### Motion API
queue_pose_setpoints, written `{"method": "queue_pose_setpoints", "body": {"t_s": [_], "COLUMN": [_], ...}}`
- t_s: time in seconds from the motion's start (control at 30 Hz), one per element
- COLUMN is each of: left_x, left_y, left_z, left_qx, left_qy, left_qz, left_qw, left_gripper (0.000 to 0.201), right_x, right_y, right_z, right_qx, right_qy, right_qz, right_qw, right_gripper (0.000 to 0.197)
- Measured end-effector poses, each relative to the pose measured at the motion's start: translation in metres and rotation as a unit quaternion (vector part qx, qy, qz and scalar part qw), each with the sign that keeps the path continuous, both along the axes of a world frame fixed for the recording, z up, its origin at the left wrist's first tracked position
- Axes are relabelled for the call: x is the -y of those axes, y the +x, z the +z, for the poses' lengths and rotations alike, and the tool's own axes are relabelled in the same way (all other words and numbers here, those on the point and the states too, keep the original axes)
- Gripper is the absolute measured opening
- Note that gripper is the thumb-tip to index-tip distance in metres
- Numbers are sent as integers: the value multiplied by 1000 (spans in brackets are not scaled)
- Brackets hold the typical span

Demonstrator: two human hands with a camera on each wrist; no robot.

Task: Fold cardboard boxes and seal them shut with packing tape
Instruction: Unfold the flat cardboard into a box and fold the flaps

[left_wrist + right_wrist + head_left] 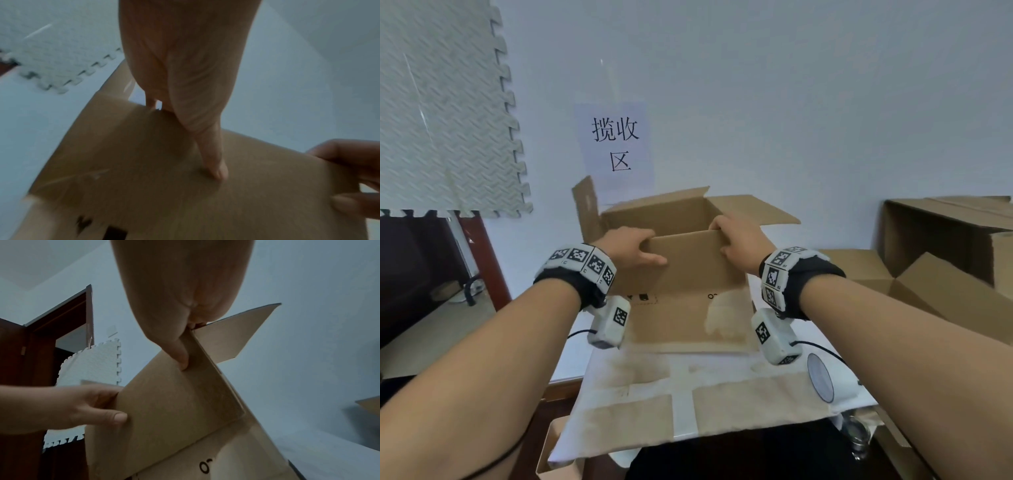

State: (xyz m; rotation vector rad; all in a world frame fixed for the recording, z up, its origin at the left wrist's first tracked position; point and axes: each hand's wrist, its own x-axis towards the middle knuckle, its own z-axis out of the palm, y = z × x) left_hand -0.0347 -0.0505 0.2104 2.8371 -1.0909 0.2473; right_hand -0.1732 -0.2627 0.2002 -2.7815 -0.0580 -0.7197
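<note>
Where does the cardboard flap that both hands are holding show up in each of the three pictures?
Head: the near flap stands in the middle, between the left hand and the right hand.
Left wrist: the flap fills the lower middle, under the thumb.
Right wrist: the flap slants across the centre.
Shared landmark: the white foam mat on the wall.

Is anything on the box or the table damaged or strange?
Yes. The table cover carries brownish torn-looking patches, and a similar pale scuff marks the cardboard box front wall. Both look like surface damage.
</note>
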Motion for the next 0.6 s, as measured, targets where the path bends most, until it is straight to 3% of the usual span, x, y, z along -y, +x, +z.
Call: {"method": "queue_pose_setpoints", "body": {"t_s": [0.03, 0.1, 0.23, 0.43, 0.53, 0.6], "left_x": [0, 3, 21, 53, 65, 75], "left_y": [-1, -6, -14, -17, -17, -19], "left_z": [-6, -19, -28, -13, -2, 4], "left_qx": [-32, -22, 12, 54, 51, 51], "left_qy": [-22, -76, -149, -162, -144, -129], "left_qz": [-4, -6, -20, -59, -74, -87], "left_qw": [999, 997, 989, 984, 985, 986], "left_gripper": [43, 31, 31, 36, 35, 32], "right_x": [4, 12, 24, 44, 53, 58], "right_y": [-2, -5, -5, -10, -17, -17], "right_z": [0, -2, -5, -4, 0, 3], "right_qx": [2, 7, 53, 72, 94, 109], "right_qy": [-5, -14, -3, 85, 100, 108], "right_qz": [0, -4, -39, -82, -91, -122], "right_qw": [1000, 1000, 998, 990, 986, 980], "right_gripper": [38, 38, 42, 46, 24, 38]}}
